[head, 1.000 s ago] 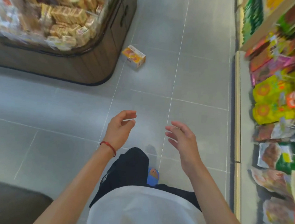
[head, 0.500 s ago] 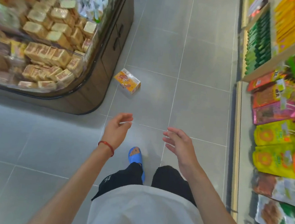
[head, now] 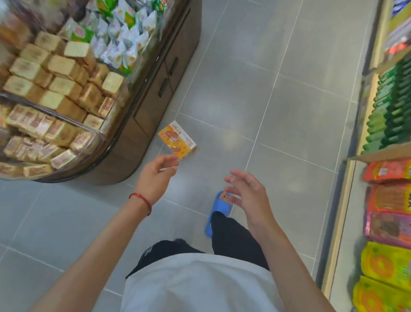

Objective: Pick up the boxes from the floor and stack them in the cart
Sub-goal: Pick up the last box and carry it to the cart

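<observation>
The near corner of the box is being overlapped by the fingertips of the left hand; contact cannot be told. Its print is being rendered too small to read. Beneath the right hand, the blue slipper is being partly hidden by fingers and a trouser leg. Left of both hands, the packaged goods are being blurred; to their right, the shelf packets are being cut off by the edge.

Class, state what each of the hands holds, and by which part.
Nothing: the left hand and right hand are empty; the box lies on the floor.
</observation>
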`<state>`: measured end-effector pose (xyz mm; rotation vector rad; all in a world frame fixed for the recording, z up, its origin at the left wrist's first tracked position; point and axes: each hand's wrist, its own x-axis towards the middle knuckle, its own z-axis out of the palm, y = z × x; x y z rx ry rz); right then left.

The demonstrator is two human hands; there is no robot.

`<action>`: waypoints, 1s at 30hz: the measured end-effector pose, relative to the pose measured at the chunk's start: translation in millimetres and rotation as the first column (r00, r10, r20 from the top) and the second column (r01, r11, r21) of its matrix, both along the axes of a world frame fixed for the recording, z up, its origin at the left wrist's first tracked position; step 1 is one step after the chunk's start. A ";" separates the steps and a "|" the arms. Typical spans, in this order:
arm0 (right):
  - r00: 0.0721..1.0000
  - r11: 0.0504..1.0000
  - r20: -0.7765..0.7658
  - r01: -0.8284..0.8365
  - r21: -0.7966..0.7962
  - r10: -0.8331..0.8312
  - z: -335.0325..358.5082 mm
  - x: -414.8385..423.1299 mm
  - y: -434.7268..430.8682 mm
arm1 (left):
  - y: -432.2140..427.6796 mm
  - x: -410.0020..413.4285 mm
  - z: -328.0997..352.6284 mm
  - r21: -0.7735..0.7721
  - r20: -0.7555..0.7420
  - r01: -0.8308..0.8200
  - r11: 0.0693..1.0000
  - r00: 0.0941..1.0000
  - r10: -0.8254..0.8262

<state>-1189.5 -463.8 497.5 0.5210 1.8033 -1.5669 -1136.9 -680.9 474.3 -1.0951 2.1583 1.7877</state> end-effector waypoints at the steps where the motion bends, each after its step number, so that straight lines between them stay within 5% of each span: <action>1: 0.999 0.999 0.004 -0.036 0.001 0.036 2.1 -22.1 -3.0 | 0.3 -17.3 1.7 0.002 0.010 -0.012 1.000 1.000 0.012; 19: 0.864 0.859 0.029 -0.503 0.093 0.503 -26.1 -384.3 -141.5 | -77.1 -303.2 -48.4 0.129 0.085 -0.420 0.898 0.907 0.412; 25: 0.710 0.705 0.069 -0.704 0.091 0.701 -34.3 -448.7 -201.3 | -102.7 -352.4 -42.7 0.130 0.113 -0.587 0.799 0.809 0.577; 30: 0.522 0.517 0.093 -0.853 0.077 0.848 -41.5 -486.5 -241.5 | -97.2 -360.4 -45.2 0.139 0.173 -0.772 0.620 0.635 0.752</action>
